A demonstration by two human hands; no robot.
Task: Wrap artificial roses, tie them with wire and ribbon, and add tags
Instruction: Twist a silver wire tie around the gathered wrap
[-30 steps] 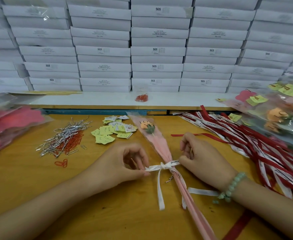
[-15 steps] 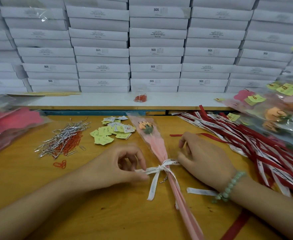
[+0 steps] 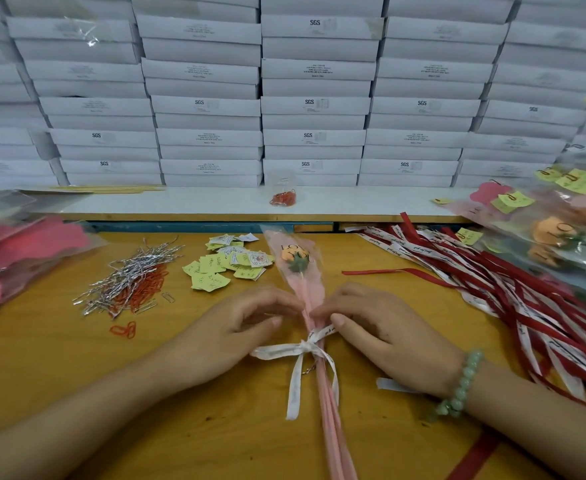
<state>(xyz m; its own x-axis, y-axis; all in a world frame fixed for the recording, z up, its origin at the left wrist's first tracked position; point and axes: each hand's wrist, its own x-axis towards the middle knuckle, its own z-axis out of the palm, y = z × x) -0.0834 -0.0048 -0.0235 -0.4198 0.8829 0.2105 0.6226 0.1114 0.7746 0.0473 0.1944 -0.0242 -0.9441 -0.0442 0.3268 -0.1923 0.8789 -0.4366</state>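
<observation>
A wrapped rose (image 3: 295, 259), orange with green leaves in a pink sleeve, lies lengthwise on the wooden table (image 3: 59, 382). Its stem end points toward me. A white ribbon (image 3: 303, 346) is tied round the sleeve in a bow, its tails hanging toward me. A bit of wire sticks out just under the knot. My left hand (image 3: 243, 327) and my right hand (image 3: 385, 327) meet from either side just above the bow, fingers curled, pinching the sleeve. My right thumb lies beside the bow's right loop.
Silver wire ties (image 3: 128, 271) and orange paper clips (image 3: 146, 289) lie at left, with yellow and white tags (image 3: 222, 266) nearby. Red and white ribbons (image 3: 492, 285) spread at right beside finished wrapped roses (image 3: 554, 233). Pink wraps (image 3: 14, 251) are at far left. White boxes (image 3: 315, 105) are stacked behind.
Both hands let go of the bow's loops and moved up and inward to the sleeve just above the knot. The rose shifted slightly left.
</observation>
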